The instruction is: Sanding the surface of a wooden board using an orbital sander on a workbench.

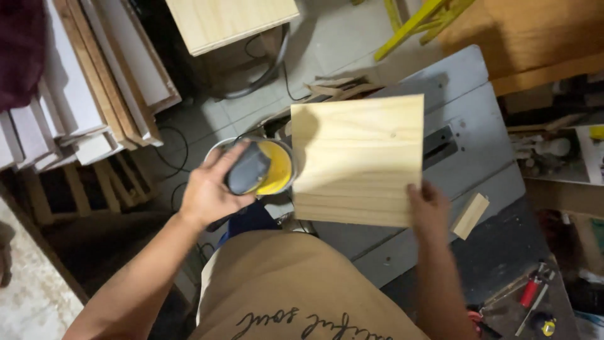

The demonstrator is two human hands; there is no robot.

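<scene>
My left hand [211,192] grips a dark grey sponge-like pad [248,170] and holds it over an open round can [283,165] of yellow liquid. To the right, my right hand [429,211] holds the near right corner of a pale square wooden board [357,157]. The board rests on the grey top of a table saw [469,113]. A small pale wood block [470,215] lies on that top just right of my right hand.
White and wooden panels [94,82] lean in a stack at the left. Another pale board [229,20] sits at the top. Black cables [264,69] run over the tiled floor. A yellow wooden frame [418,22] stands at the back. Hand tools [531,293] lie at the lower right.
</scene>
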